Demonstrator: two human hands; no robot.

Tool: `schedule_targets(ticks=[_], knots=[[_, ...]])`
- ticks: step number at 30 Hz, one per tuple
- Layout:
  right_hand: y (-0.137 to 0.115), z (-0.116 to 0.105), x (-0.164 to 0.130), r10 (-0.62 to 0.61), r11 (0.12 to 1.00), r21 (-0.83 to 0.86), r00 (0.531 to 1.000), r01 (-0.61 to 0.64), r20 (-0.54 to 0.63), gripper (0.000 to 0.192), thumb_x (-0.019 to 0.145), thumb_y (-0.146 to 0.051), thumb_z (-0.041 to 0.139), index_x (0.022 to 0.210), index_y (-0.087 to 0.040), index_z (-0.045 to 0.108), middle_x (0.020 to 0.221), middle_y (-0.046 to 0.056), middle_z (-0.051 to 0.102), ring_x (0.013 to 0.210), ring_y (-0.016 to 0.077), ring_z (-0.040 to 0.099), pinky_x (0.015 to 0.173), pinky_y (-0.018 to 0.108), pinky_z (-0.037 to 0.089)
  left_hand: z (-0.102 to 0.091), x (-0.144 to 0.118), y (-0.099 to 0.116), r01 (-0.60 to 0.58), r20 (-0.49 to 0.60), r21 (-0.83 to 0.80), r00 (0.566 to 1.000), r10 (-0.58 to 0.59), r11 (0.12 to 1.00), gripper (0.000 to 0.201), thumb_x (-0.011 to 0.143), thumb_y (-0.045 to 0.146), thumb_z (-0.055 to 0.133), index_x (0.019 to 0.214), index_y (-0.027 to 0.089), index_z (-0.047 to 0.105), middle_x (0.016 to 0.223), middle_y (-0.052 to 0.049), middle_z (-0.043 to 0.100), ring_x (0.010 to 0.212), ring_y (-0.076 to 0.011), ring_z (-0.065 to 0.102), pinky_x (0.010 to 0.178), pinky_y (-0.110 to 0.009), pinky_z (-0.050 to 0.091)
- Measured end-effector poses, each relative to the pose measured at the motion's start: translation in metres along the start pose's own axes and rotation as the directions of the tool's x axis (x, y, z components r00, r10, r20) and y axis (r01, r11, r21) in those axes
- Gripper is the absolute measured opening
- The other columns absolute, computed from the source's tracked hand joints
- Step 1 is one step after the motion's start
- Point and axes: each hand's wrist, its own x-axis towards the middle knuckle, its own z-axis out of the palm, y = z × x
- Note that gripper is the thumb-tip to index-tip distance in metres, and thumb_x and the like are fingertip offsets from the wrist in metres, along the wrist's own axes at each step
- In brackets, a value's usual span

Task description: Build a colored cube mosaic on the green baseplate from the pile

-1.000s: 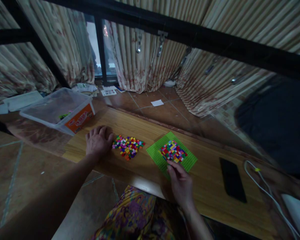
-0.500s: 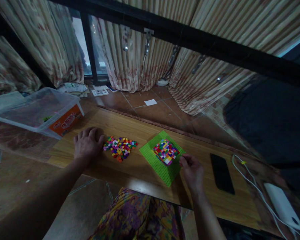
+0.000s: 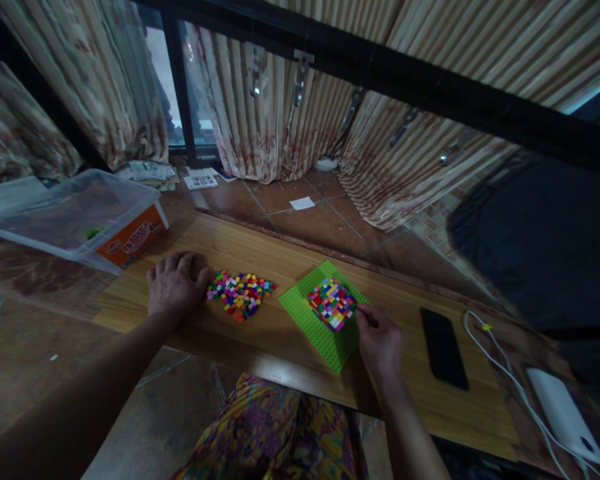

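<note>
My left hand [image 3: 174, 283] lies flat on the wooden board, fingers stretched out, with its thumb beside a loose pile of small colourful toy bricks [image 3: 240, 293]. To the right, a green baseplate [image 3: 325, 347] rests turned cornerwise on the board. A square block of many-coloured bricks [image 3: 331, 303] is built up on it. My right hand [image 3: 380, 333] is at the right edge of that block, thumb and fingertips pinched together. Whatever the pinch holds, if anything, is too small and hidden to make out.
A clear plastic box [image 3: 80, 220] with an orange label stands at the left end of the wooden board [image 3: 280, 353]. Right of the baseplate lies a black phone [image 3: 444, 347]. Further right are a white cable [image 3: 510, 367] and a white power bank [image 3: 565, 413].
My right hand has shifted slightly left, its pinched fingertips now closer to the right edge of the brick block. My left hand has stayed in place.
</note>
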Motion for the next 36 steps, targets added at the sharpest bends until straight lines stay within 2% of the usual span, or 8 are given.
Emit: schedule_targets(ticks=[6, 12, 18, 24, 29, 32, 36], knots=[[-0.004, 0.001, 0.003, 0.022, 0.998, -0.06, 1.0, -0.023, -0.014, 0.032, 0.08, -0.041, 0.059, 0.094, -0.016, 0.071, 0.084, 0.01, 0.073, 0.072, 0.0226, 0.066, 0.068, 0.033, 0.051, 0.001, 0.0, 0.0, 0.0, -0.004, 0.008, 1.0, 0.0, 1.0, 0.059, 0.09, 0.055, 0.034, 0.133, 0.019, 0.052, 0.139, -0.013, 0.051, 0.126, -0.0355, 0.043, 0.103, -0.051, 0.033], [0.002, 0.003, 0.003, 0.143, 0.983, 0.119, 0.99, -0.141, -0.008, 0.036, 0.074, -0.044, 0.067, 0.096, -0.015, 0.071, 0.086, 0.01, 0.074, 0.076, 0.0228, 0.067, 0.071, 0.035, 0.052, 0.001, 0.0, 0.0, -0.005, -0.005, 0.014, 1.0, 0.005, 1.0, 0.06, 0.09, 0.055, 0.034, 0.134, 0.017, 0.051, 0.139, -0.014, 0.051, 0.125, -0.0358, 0.043, 0.103, -0.051, 0.034], [0.005, 0.005, 0.002, 0.27, 0.911, 0.317, 0.962, -0.265, 0.028, 0.041, 0.065, -0.043, 0.077, 0.094, -0.016, 0.069, 0.085, 0.008, 0.073, 0.076, 0.0211, 0.066, 0.072, 0.035, 0.052, 0.001, 0.0, -0.001, 0.01, 0.008, 0.011, 1.0, -0.01, 1.0, 0.059, 0.089, 0.055, 0.036, 0.134, 0.02, 0.051, 0.14, -0.012, 0.05, 0.127, -0.035, 0.043, 0.104, -0.049, 0.032], [0.002, 0.006, 0.008, 0.38, 0.851, 0.392, 0.925, -0.35, 0.002, 0.044, 0.07, -0.055, 0.069, 0.087, -0.014, 0.071, 0.071, 0.003, 0.067, 0.058, 0.0127, 0.054, 0.055, 0.026, 0.043, 0.0, 0.0, -0.001, -0.003, -0.003, 0.005, 1.0, 0.003, 1.0, 0.06, 0.089, 0.056, 0.036, 0.133, 0.019, 0.052, 0.139, -0.014, 0.051, 0.126, -0.0358, 0.043, 0.104, -0.05, 0.032], [0.0, 0.011, 0.009, 0.37, 0.861, 0.345, 0.926, -0.374, 0.08, 0.045, 0.072, -0.057, 0.067, 0.083, -0.014, 0.073, 0.053, -0.004, 0.052, 0.049, 0.0095, 0.039, 0.047, 0.023, 0.031, 0.002, 0.0, -0.002, -0.009, 0.0, 0.019, 1.0, 0.009, 1.0, 0.059, 0.089, 0.055, 0.035, 0.133, 0.019, 0.051, 0.138, -0.014, 0.051, 0.125, -0.0354, 0.044, 0.103, -0.05, 0.033], [0.001, 0.013, 0.007, 0.358, 0.853, 0.374, 0.929, -0.365, 0.089, 0.044, 0.071, -0.056, 0.068, 0.082, -0.014, 0.074, 0.051, -0.005, 0.049, 0.049, 0.0098, 0.039, 0.048, 0.023, 0.032, 0.001, 0.0, -0.001, -0.004, 0.001, 0.02, 1.0, 0.004, 1.0, 0.059, 0.09, 0.056, 0.035, 0.134, 0.02, 0.051, 0.139, -0.013, 0.051, 0.126, -0.0351, 0.044, 0.104, -0.05, 0.033], [0.003, 0.016, 0.005, 0.38, 0.837, 0.392, 0.921, -0.381, 0.084, 0.045, 0.069, -0.055, 0.07, 0.084, -0.014, 0.075, 0.054, -0.003, 0.055, 0.051, 0.0117, 0.046, 0.051, 0.025, 0.037, 0.0, 0.0, 0.0, 0.003, 0.007, 0.007, 1.0, -0.003, 1.0, 0.059, 0.089, 0.055, 0.035, 0.134, 0.02, 0.051, 0.14, -0.013, 0.05, 0.127, -0.0353, 0.043, 0.105, -0.05, 0.032]])
